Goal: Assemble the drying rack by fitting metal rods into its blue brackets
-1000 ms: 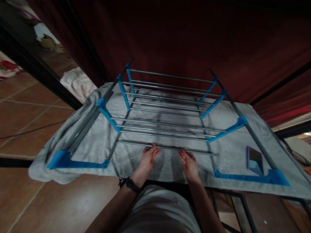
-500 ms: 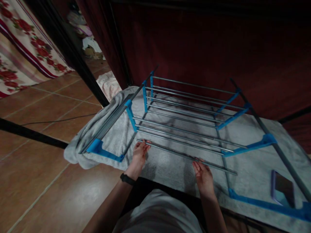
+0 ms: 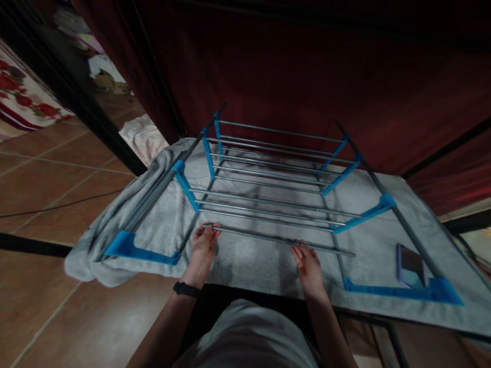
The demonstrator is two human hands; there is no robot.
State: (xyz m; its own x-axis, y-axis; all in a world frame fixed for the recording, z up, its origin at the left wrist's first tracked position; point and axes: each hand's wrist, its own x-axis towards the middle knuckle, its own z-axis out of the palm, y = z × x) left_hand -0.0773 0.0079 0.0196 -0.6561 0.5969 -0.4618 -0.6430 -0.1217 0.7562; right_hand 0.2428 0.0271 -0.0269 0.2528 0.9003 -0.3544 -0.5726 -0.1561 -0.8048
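Observation:
A loose grey metal rod [image 3: 253,235] lies across both my hands, just in front of a half-built rack. My left hand [image 3: 204,245] pinches it close to its left end. Further right, my right hand [image 3: 307,260] has its fingers closed on the same rod, leaving the right end sticking out. The rack [image 3: 264,209] has several thin crossbars held between blue plastic brackets on grey side poles. Nearest me, the left blue bracket [image 3: 141,251] and the right blue bracket [image 3: 402,292] have no crossbar between them.
Under the rack is a grey blanket [image 3: 245,266] on a bed. A phone [image 3: 410,266] rests on it at the right, by the side pole. Several spare rods [image 3: 148,197] lie at the left edge. Black bed posts [image 3: 88,117] and a dark red curtain [image 3: 287,66] stand around.
The view has turned to the right, so everything sits further left. Both hands keep the rod, which now looks more level and closer to parallel with the rack's crossbars.

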